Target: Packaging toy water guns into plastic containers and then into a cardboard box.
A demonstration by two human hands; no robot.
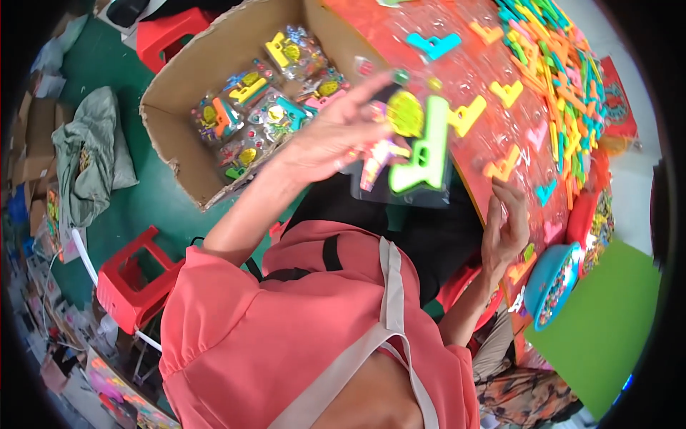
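Observation:
My left hand (339, 139) is closed on a clear plastic bag (432, 196), held up between the carton and the table edge. Inside the bag are a light green toy gun (429, 146), a round yellow piece (405, 114) and small colourful bits, blurred. By the table's near edge, my right hand (506, 225) is loosely bent with its fingers apart, and nothing shows in it. Just beyond its fingertips lies an orange toy gun (502, 163). A yellow toy gun (468, 116) lies farther along the red tabletop (482, 79).
A cardboard box (168, 121) with several filled bags stands at the left. Heaped coloured plastic pieces (561, 93) cover the table's far right. A blue bowl (554, 286) of small bits sits near a green board (607, 329). Red stools (136, 282) stand on the green floor.

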